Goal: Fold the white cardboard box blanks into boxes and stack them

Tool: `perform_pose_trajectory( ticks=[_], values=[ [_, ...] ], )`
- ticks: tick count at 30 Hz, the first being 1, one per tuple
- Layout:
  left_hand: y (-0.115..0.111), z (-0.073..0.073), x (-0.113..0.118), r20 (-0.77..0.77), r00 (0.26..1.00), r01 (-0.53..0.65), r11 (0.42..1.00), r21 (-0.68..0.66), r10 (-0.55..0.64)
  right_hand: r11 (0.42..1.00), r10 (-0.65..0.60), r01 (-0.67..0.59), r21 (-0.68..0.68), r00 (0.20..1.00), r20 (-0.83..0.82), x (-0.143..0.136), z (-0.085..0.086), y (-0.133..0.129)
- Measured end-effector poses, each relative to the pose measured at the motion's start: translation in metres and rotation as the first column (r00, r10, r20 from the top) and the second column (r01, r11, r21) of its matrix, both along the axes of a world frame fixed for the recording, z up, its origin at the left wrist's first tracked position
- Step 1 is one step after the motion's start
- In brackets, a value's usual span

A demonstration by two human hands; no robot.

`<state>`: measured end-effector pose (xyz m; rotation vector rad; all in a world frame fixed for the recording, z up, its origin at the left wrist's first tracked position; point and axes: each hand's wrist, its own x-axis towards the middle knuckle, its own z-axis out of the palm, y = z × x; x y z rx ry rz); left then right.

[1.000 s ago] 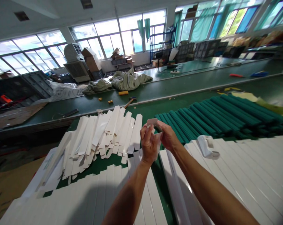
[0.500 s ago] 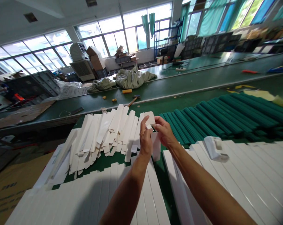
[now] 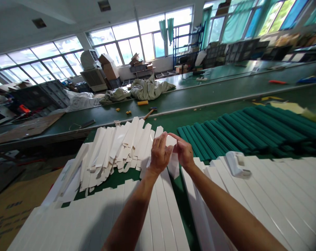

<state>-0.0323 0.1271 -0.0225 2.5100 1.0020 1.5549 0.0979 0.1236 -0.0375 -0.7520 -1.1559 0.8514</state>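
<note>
Between my hands, near the middle of the view, is a white carton [image 3: 173, 165], its end facing away from me. My left hand [image 3: 159, 152] grips its left side near the top, fingers bent over the end. On the other side my right hand [image 3: 183, 150] holds the carton, with the index finger reaching across the far edge. Left of my hands lies a heap of flat white cartons [image 3: 118, 143]. Closer to me are rows of long white boxes [image 3: 108, 209]. My fingers partly hide the carton's end.
A white tape dispenser [image 3: 238, 164] sits on the long white boxes at the right [image 3: 283, 181]. Green ribbed rolls [image 3: 233, 132] lie behind them. A hammer [image 3: 149, 113] and a yellow block [image 3: 142, 103] are beyond the cartons, near grey-green sacking [image 3: 147, 89].
My left hand has turned and moved slightly left, its fingers now bent over the carton's end. The white end flap that stood up between my hands is now lower and mostly covered.
</note>
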Motion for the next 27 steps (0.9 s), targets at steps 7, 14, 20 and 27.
perform_pose_trajectory(
  ticks=[7,14,20,27],
  values=[
    [0.008,0.019,-0.015,-0.116,0.993,-0.022,0.999,-0.048,0.016,0.980,-0.201,0.175,0.100,0.836,0.510,-0.011,-0.002,-0.010],
    [0.004,0.043,-0.020,-0.186,0.978,0.065,0.987,-0.145,-0.091,0.965,-0.260,0.198,0.170,0.787,0.560,-0.014,-0.007,-0.009],
    [0.003,0.057,-0.023,-0.308,0.946,0.046,0.984,-0.172,-0.098,0.977,-0.208,0.136,0.165,0.778,0.593,-0.013,-0.010,-0.008],
    [-0.004,0.065,-0.018,-0.476,0.874,0.032,0.990,-0.135,-0.093,0.976,-0.186,0.081,0.202,0.794,0.579,-0.013,-0.009,-0.007]
  ],
)
